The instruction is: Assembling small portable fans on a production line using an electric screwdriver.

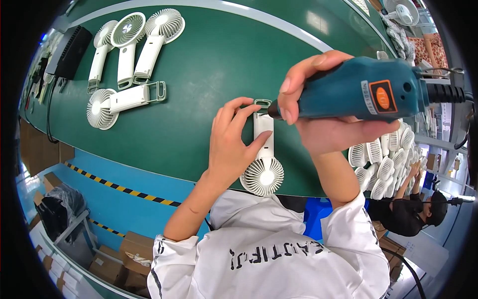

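The green counter [199, 74] fills most of the view, with a pale stripe curving across its far side; below it, at seven o'clock, a blue floor [114, 199] carries black-and-yellow tape, with cardboard boxes [132, 249] along the lower edge. The electric screwdriver [358, 89], teal with an orange label, lies level at two o'clock; the right hand [323, 117] is clenched around its barrel, fingers over the top and thumb beneath, its tip pointing at the loop end of the fan. The white handheld fan [264, 154] lies on the counter near the centre, round grille toward six o'clock, handle toward twelve; the left hand [231, 144] grasps it by the handle, fingers on the upper part and thumb against the side. A pile of white fans [386, 159] sits at three o'clock, just beside the right forearm; four more fans [129, 60] lie well apart at ten o'clock, three side by side and one crosswise beneath them; a black box [74, 50] rests beyond them near the rim. Another person in black [408, 214] sits at four o'clock.
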Action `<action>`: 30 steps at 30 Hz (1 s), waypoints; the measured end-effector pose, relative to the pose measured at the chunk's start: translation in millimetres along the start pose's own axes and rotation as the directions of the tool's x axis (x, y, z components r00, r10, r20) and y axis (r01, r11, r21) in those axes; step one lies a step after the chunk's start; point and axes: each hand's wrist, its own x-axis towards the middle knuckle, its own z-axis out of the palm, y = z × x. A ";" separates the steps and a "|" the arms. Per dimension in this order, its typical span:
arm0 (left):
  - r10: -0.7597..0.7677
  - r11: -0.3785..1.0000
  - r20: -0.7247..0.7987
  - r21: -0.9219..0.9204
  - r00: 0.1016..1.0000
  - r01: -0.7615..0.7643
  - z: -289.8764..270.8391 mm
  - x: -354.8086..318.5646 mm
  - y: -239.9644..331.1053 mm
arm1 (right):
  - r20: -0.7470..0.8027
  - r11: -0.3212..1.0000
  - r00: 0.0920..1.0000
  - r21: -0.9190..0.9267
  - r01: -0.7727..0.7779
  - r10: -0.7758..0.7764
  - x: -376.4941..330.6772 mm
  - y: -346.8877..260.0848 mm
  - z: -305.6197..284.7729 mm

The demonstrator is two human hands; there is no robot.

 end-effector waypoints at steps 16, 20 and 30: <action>-0.014 1.000 -0.002 0.025 1.000 0.014 0.9 -3.4 -0.9 | -0.002 0.997 0.999 -0.065 -0.035 0.035 -1.0 -0.8 -0.1; -0.042 0.999 0.022 0.027 0.999 0.041 0.0 -3.0 0.9 | -0.034 1.000 0.999 -0.022 -0.010 0.009 -2.4 3.2 0.8; -0.005 0.999 0.007 0.039 1.000 0.005 0.5 -3.6 -1.2 | -0.097 0.994 0.991 -0.054 -0.096 0.091 -6.2 3.1 5.1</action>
